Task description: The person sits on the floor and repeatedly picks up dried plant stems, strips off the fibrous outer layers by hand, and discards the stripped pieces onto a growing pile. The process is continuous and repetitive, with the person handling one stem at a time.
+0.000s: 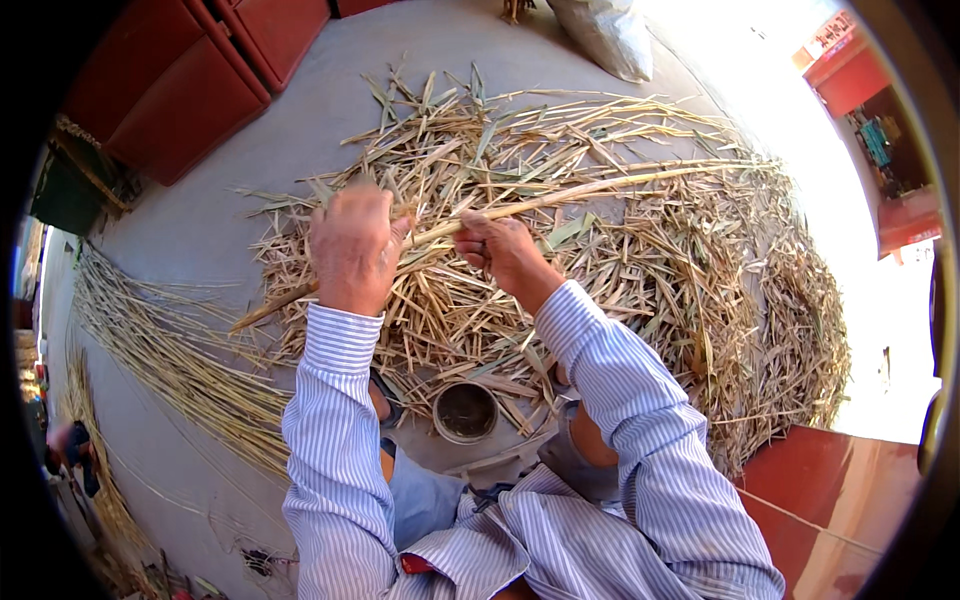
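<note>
A long, pale yellow dry reed stalk (560,196) crosses in front of me, from lower left up to the far right. My right hand (505,258) is closed round it, thumb on top. Over the stalk's left part is my left hand (355,248), back facing up, fingers curled and partly smeared by motion. Dry husk shows beside its thumb; what the fingers hold is hidden. Beyond the left hand the stalk ends in a darker tip. Beneath both hands spreads a wide heap of dry leaf strips and husks (650,270).
Between my feet stands a round tin (466,411) with a dark inside. A bundle of thin stalks (190,355) lies on the floor at left. Red cabinets (190,90) stand far left, a pale sack (610,35) at the back, and a red panel (810,480) near right.
</note>
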{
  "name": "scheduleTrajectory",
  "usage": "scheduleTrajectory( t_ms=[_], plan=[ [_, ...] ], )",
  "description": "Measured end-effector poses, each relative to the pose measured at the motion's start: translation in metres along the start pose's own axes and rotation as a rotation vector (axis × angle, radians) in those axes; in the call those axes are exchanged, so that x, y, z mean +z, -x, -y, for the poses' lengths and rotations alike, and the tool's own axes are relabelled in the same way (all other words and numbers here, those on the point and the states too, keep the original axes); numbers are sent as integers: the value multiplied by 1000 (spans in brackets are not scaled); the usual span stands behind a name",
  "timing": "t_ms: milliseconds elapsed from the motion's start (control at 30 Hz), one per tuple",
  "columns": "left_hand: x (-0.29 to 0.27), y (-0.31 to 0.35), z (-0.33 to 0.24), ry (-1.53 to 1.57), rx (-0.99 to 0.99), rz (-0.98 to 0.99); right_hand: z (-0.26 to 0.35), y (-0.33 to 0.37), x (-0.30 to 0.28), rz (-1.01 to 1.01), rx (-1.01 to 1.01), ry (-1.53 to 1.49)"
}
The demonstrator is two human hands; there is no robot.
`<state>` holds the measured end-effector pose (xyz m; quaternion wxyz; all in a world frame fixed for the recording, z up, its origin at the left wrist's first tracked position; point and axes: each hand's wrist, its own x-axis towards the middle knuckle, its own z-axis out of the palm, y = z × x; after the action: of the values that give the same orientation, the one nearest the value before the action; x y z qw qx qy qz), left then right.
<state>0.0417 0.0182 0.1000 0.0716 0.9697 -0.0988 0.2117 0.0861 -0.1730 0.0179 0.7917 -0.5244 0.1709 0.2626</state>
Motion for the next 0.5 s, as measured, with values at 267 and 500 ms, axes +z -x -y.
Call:
scheduleTrajectory(
  t_ms=[267,500],
  plan=[
    [-12,7,12,5,-8,89,26,-20,-29,-98,-37,-256],
    [-35,14,28,43,26,16,40,-30,-46,-82,-73,-237]
  ],
)
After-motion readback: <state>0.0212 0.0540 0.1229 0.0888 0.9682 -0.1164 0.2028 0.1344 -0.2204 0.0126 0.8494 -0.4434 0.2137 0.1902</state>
